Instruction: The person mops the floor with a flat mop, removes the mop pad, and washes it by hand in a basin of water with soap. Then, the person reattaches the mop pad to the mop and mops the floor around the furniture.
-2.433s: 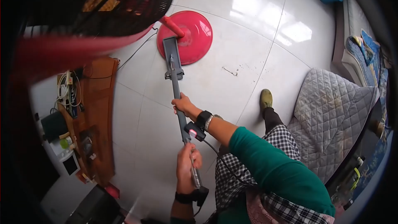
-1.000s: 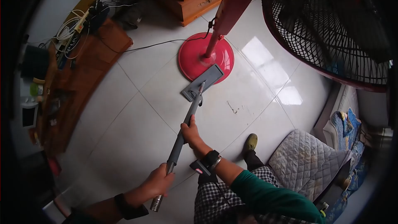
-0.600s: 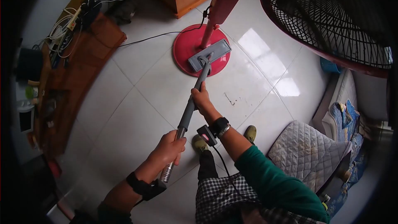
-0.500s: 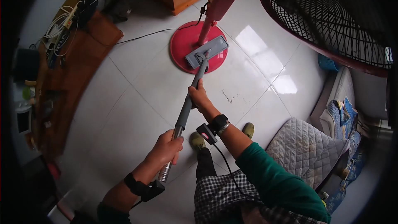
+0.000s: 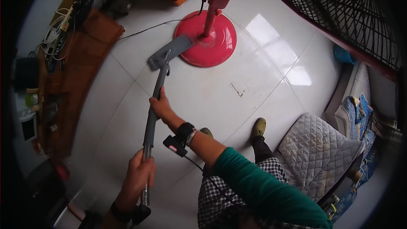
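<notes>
A flat mop point(image 5: 153, 114) with a rectangular grey head slants from the bottom of the view up towards the fan base. My left hand point(image 5: 138, 171) is wrapped round the bare metal part of its pole, low down. Further up, my right hand point(image 5: 160, 105) grips the grey sleeve of the same pole. The mop head point(image 5: 173, 51) lies left of the round red fan base point(image 5: 212, 53), its right end overlapping the base's rim in view. Whether it touches the rim, I cannot tell.
A dark cable point(image 5: 159, 26) runs across the floor to the fan. The large fan head point(image 5: 339, 12) hangs at upper right. A wooden stand point(image 5: 91, 55) with wires lines the left; a quilted grey pad point(image 5: 316, 148) lies right. Dark specks point(image 5: 237, 90) mark the tiles.
The mop head has moved left, from over the red fan base to beside it. Both hands have swung left with the pole, and the view has shifted slightly.
</notes>
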A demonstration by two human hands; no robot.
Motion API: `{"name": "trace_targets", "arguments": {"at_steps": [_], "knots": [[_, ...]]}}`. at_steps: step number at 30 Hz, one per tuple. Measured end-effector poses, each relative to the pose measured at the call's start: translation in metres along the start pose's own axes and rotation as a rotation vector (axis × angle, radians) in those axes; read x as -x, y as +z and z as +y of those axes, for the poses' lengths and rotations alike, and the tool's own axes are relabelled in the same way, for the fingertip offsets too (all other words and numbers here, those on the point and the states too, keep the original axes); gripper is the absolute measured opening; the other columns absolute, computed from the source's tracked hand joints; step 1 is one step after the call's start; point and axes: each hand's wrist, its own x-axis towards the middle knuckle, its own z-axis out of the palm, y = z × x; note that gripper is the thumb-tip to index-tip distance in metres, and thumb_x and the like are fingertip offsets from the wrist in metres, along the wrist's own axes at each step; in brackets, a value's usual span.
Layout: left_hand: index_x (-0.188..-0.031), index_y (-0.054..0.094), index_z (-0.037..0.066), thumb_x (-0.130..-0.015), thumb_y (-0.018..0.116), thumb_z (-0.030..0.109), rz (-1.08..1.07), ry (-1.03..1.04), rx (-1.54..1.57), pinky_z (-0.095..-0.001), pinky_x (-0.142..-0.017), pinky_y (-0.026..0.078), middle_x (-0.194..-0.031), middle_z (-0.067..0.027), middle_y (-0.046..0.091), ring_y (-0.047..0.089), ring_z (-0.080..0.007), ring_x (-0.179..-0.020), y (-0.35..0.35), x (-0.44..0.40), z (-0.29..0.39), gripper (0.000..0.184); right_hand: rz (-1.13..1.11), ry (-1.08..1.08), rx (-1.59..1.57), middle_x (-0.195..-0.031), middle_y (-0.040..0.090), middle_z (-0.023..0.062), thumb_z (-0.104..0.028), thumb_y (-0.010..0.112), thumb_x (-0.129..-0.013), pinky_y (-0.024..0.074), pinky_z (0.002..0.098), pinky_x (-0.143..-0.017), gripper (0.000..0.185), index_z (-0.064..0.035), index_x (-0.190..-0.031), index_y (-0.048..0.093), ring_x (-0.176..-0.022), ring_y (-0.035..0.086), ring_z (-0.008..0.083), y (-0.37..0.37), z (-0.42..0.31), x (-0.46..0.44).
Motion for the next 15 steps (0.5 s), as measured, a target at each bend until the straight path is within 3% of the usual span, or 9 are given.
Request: {"name": "trace_targets", "arguments": {"at_steps": [7,11,12,15], "knots": [[-0.09,0.043,0.001,-0.084,0.041,0.01,-0.022,-0.007,0.037,-0.0245,-0.031,0.033,-0.063,-0.0047,0.046,0.04,-0.01,-0.033,0.025,-0.033,0.008,0.011,-0.033,-0.004,0.012,-0.064,0.052,0.011,-0.019,0.048,-0.078,0.0387,0.0314,-0.03,0.082,-0.004,-0.136,-0.008,-0.042,0.05,0.0205,-0.042,-0.025,-0.019],[-0.11,0.038,-0.001,-0.085,0.041,0.009,-0.044,-0.045,-0.091,-0.0259,-0.032,0.037,-0.063,-0.0043,0.044,0.042,-0.0108,-0.034,0.033,-0.003,-0.021,0.027,-0.021,0.0,0.036,-0.066,0.052,0.0119,-0.017,0.046,-0.078,0.0377,0.0304,-0.029,0.081,-0.0039,-0.136,-0.008,-0.039,0.049,0.0207,-0.048,0.009,0.024],[-0.121,0.033,0.0,-0.086,0.041,0.011,-0.05,-0.09,-0.132,-0.0261,-0.034,0.04,-0.064,-0.0038,0.043,0.044,-0.0116,-0.036,0.033,0.001,-0.033,0.037,-0.008,-0.004,0.02,-0.067,0.052,0.0117,-0.017,0.046,-0.077,0.038,0.0301,-0.03,0.081,-0.0035,-0.136,-0.007,-0.041,0.049,0.0202,-0.05,0.016,0.035],[-0.128,0.026,0.002,-0.087,0.041,0.012,-0.081,-0.113,-0.205,-0.0267,-0.037,0.042,-0.064,-0.0039,0.043,0.046,-0.0127,-0.039,0.042,0.017,-0.037,0.044,0.029,-0.009,-0.01,-0.069,0.052,0.009,-0.017,0.046,-0.078,0.0379,0.0275,-0.034,0.081,-0.0028,-0.137,-0.007,-0.047,0.049,0.0164,-0.062,0.03,0.057]]}}
